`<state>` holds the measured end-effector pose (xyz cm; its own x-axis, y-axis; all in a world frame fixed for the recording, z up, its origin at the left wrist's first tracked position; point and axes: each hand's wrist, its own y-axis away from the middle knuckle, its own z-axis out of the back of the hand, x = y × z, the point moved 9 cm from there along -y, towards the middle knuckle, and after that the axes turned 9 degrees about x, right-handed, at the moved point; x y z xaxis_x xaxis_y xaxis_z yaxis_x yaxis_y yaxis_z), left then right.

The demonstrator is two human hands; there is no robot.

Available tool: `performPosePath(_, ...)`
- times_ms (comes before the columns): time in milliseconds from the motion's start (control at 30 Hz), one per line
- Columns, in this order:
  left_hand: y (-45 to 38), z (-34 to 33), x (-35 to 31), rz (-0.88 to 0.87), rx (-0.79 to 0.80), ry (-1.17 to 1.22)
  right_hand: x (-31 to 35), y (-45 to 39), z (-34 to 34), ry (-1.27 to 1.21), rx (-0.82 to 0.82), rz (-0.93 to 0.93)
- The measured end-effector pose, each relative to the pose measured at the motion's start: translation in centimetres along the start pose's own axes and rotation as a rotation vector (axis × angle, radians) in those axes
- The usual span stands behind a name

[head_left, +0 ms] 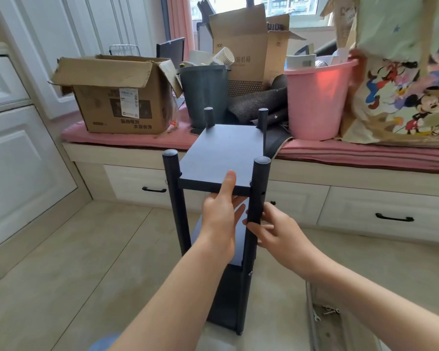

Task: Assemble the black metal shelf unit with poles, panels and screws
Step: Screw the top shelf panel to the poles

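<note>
Black metal shelf unit (221, 158) stands upright on beige tiled floor (61, 274), just in front of pink-cushioned window bench (365, 153). L to R: near-left black round pole (174, 198), flat black top panel (223, 148) w/ left hand (219, 219) gripping its front edge, thumb on top, fingers underneath. Near-right black pole (257, 196) next, right hand (276, 231) w/ fingers curled round it below panel. Behind on bench: brown cardboard box (117, 97), dark grey bin (205, 92), pink plastic bucket (317, 97).
</note>
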<state>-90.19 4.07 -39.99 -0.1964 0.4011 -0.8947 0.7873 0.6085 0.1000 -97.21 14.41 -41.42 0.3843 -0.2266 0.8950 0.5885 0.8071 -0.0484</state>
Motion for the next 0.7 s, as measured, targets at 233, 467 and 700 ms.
performPosePath(233, -0.34, -0.66, 0.39, -0.077, 0.024, -0.034, 0.23, 0.0, -0.05, 0.024, 0.013, 0.001)
performPosePath(467, -0.19, -1.07, 0.57, -0.072, 0.113, -0.031, 0.32, -0.05, -0.24, 0.088, -0.019, -0.019)
performPosePath(700, -0.33, -0.78, 0.47, -0.076, 0.145, -0.062, 0.33, -0.06, -0.15, 0.139, -0.058, -0.004)
